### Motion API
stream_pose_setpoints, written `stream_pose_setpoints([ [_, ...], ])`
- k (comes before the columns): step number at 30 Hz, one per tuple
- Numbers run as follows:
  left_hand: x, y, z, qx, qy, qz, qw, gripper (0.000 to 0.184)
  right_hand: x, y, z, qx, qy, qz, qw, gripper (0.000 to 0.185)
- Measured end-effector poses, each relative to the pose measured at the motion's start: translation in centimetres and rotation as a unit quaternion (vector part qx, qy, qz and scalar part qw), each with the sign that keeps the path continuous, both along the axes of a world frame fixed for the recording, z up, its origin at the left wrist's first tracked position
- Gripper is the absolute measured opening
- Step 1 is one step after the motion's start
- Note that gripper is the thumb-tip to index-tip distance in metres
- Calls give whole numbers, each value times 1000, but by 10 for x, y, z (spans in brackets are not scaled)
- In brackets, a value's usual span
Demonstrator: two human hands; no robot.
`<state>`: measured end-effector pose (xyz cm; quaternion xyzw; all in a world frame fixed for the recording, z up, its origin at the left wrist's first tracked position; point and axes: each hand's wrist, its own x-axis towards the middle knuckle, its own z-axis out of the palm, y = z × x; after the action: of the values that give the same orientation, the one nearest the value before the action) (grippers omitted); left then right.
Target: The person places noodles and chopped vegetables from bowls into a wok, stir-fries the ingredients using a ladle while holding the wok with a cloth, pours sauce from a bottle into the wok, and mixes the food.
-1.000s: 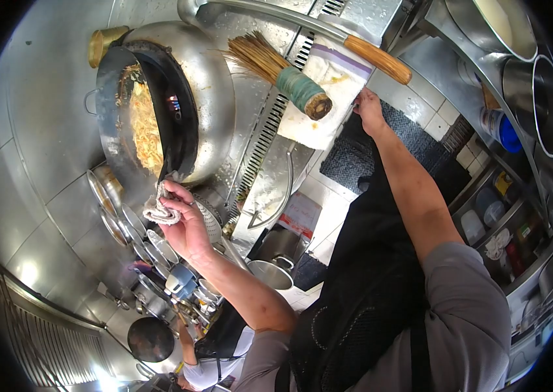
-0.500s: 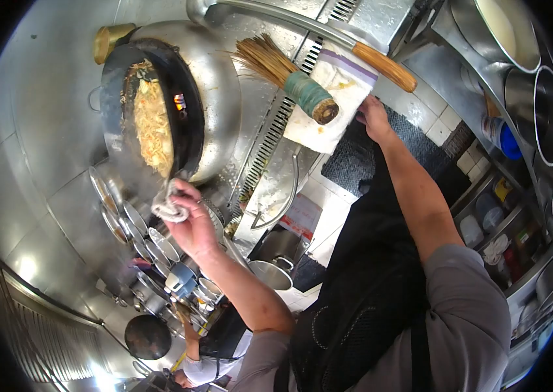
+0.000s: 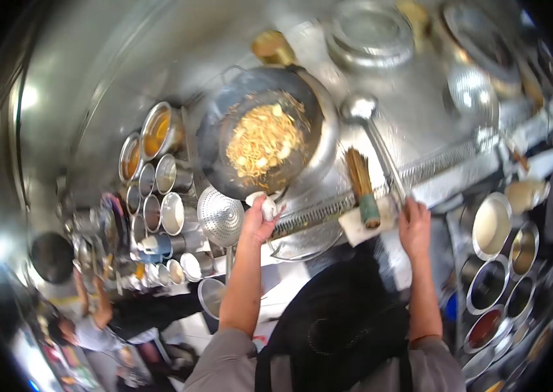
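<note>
My left hand [image 3: 261, 223] grips a white cloth [image 3: 263, 204] at the near rim of a dark wok [image 3: 212, 157]. Noodles [image 3: 260, 140] with pale pieces lie in the wok, which sits on the metal stove. My right hand [image 3: 413, 225] is closed round the handle end of a long ladle [image 3: 384, 151], whose bowl rests on the steel top beyond. Just left of that hand, a bundled brush [image 3: 363, 186] with a green-wrapped grip lies on a folded white towel [image 3: 353, 227].
Left of the wok are a perforated strainer [image 3: 220, 214] and several metal containers [image 3: 173, 212]. Bowls of sauce [image 3: 485, 326] line the right side. A drain channel [image 3: 316, 213] runs along the front edge. Another person [image 3: 94, 330] works at the far lower left.
The view has swung to the right. My right hand has left the towel's edge and taken hold of the ladle. The wok now sits flatter, its noodles spread in the middle.
</note>
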<state>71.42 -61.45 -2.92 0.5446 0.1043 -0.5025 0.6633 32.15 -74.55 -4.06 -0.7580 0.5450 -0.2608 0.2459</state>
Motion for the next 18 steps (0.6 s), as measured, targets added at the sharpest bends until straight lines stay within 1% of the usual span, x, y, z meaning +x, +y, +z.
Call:
stream_pose_setpoints([
  [1,-3,-4,5,-10,1,-3,1000,23,-8,-12,-41,-16,48,47,998,50],
  [2,-5,-7,10,-16,1,-9,1000,24,-4,-16,-34,-14,72,57,996,57],
  [3,-12,-10,23,-19,6,5,1000,25,-5,-21,-40,-4,90,64,994,61],
  [4,-6,-11,23,-36,8,21,999,25,-4,-27,-47,11,110,70,991,64],
  [5,2,-6,17,-61,20,-37,997,25,-2,-32,-46,0,118,85,989,64],
  [6,2,-2,13,-87,31,-97,991,25,-3,-37,-43,51,130,93,986,65],
  [7,-1,-4,8,-91,24,-55,994,24,0,-48,-39,97,141,99,980,67],
  [8,2,-4,-5,-107,29,-41,993,24,2,-56,-38,81,151,109,979,67],
  [9,9,-3,-25,-96,2,-50,994,26,3,-58,-39,61,103,123,985,69],
  [10,14,-3,-34,-83,-27,-60,994,27,5,-63,-37,43,52,136,988,72],
  [11,13,-5,-33,-94,-25,-53,994,27,10,-69,-23,32,58,142,988,72],
  [12,9,-9,-33,-78,-39,-26,996,27,15,-74,-9,213,-17,85,973,68],
  [13,7,-12,-33,-59,-52,-2,997,27,20,-75,3,386,-93,22,917,64],
  [14,7,-13,-39,-63,-50,-4,997,27,23,-70,17,382,-92,20,919,64],
  [16,12,-17,-57,-48,-104,8,993,27,32,-62,37,286,-27,26,957,56],
  [17,12,-18,-56,-50,-112,23,992,27,9,-73,-33,-60,-40,132,989,54],
  [18,13,-19,-52,-54,-111,18,992,27,10,-61,-25,-63,-38,127,989,54],
])
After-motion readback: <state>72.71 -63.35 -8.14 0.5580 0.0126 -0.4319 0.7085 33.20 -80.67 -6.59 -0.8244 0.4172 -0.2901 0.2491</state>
